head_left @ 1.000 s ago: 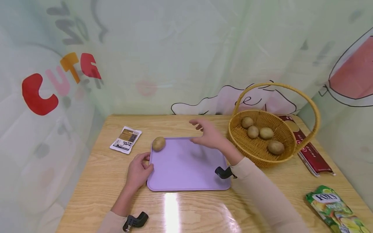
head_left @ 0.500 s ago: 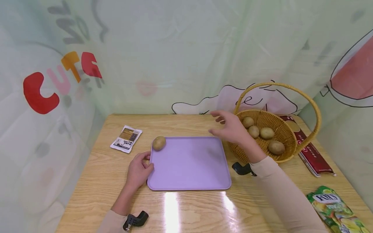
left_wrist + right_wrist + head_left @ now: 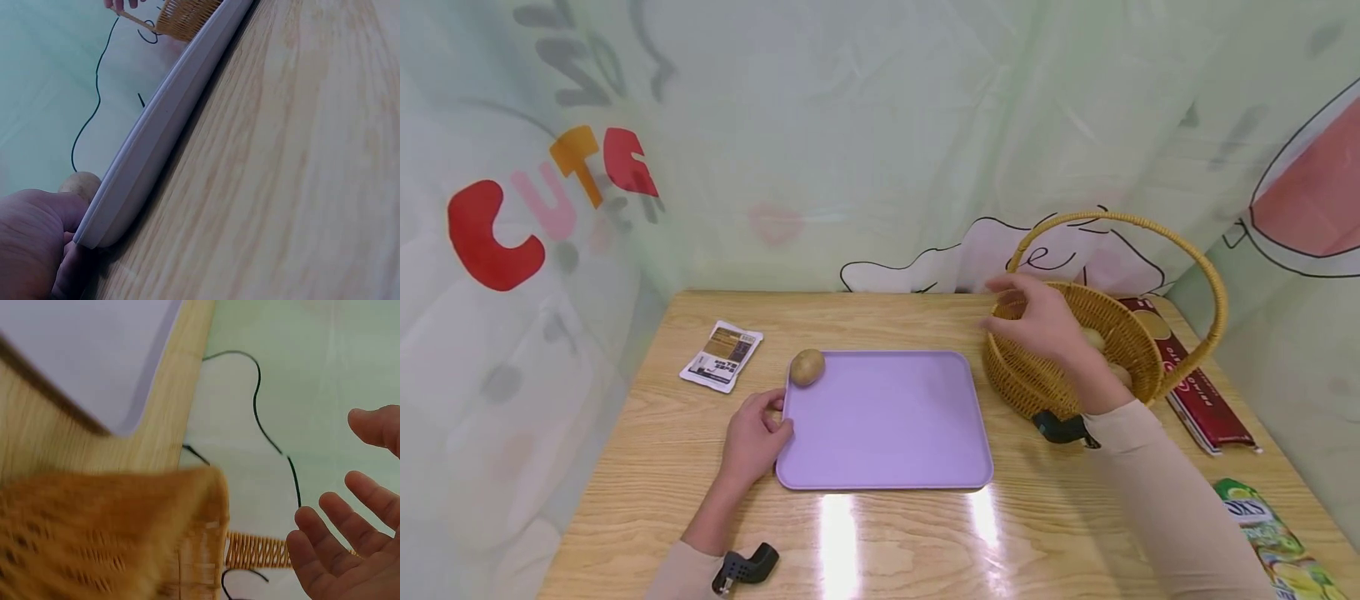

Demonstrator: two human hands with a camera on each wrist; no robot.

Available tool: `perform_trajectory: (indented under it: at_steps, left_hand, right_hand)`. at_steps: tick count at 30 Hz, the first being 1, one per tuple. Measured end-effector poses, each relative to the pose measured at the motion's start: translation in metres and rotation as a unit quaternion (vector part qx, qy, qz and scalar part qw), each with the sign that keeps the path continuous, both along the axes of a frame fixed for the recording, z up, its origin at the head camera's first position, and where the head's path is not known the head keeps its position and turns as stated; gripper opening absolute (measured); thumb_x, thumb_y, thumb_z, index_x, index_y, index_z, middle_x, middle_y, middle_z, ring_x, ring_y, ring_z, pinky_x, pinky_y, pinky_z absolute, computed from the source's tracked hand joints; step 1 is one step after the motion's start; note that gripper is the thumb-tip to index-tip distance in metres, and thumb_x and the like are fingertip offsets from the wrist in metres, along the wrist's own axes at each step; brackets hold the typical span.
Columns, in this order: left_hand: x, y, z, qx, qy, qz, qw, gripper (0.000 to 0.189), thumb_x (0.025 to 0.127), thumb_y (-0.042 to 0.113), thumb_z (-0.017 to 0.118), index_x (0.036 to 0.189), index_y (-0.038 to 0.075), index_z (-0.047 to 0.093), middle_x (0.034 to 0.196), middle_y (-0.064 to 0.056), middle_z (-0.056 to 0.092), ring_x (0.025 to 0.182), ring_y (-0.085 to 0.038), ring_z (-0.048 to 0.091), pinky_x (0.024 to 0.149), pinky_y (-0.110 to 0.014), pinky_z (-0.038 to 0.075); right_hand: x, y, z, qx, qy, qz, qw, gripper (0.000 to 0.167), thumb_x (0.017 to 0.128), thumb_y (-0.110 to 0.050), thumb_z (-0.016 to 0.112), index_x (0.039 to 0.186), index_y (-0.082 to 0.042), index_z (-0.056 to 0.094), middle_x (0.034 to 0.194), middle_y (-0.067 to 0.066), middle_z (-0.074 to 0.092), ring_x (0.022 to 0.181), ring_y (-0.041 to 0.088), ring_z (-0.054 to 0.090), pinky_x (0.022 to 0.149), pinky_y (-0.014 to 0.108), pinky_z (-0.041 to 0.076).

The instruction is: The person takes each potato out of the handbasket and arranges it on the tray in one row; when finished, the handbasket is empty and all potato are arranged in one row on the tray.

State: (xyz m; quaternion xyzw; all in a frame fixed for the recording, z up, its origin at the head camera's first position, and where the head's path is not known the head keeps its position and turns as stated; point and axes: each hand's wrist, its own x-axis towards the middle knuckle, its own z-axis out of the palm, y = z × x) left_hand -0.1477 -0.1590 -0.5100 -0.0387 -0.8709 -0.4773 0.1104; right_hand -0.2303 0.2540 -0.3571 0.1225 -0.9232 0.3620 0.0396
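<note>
My left hand (image 3: 752, 437) holds the left rim of a lilac tray (image 3: 887, 425), and the left wrist view shows its thumb and fingers at the rim of the tray (image 3: 147, 144). One potato (image 3: 807, 367) lies in the tray's far left corner. Over the left part of a wicker basket (image 3: 1030, 387) hovers my right hand (image 3: 1047, 321), its fingers spread and holding nothing. Inside the basket a potato (image 3: 1122, 374) and part of another show; the hand hides the rest. In the right wrist view, the hand (image 3: 350, 556) is beside the blurred basket (image 3: 94, 531).
A small white-and-brown packet (image 3: 722, 357) lies left of the tray. Beyond the basket at right is a long dark red package (image 3: 1206, 392). Nearer, a green bag (image 3: 1262, 533) lies partly behind the right sleeve. The basket's tall handle (image 3: 1213, 292) arches upward.
My right hand has moved right, from above the tray to over the basket, staying empty. It now covers some of the potatoes there. The left hand has stayed at the tray's rim.
</note>
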Motion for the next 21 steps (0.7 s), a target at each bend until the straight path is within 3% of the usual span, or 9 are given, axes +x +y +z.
perform_trajectory:
  at_steps: [11,21]
  left_hand:
    - [-0.002,0.0,0.0,0.008,-0.003,0.0,1.0,0.046,0.072,-0.001,0.071,0.118,0.0,0.066,0.095,-0.006,0.062,0.061,-0.011,0.054,0.056,-0.023,0.046]
    - [-0.003,-0.001,-0.002,0.019,-0.009,-0.001,0.9998,0.046,0.072,-0.002,0.071,0.118,0.001,0.066,0.094,-0.006,0.062,0.06,-0.011,0.054,0.055,-0.023,0.047]
  right_hand:
    - [-0.017,0.041,0.012,0.036,-0.033,-0.021,0.9986,0.048,0.086,-0.036,0.073,0.126,-0.012,0.059,0.126,0.014,0.057,0.115,0.036,0.054,0.092,0.051,0.043]
    - [-0.041,0.069,-0.002,0.093,-0.078,-0.022,0.9923,0.063,0.086,-0.034,0.072,0.138,-0.006,0.048,0.134,0.023,0.05,0.118,0.042,0.048,0.095,0.057,0.04]
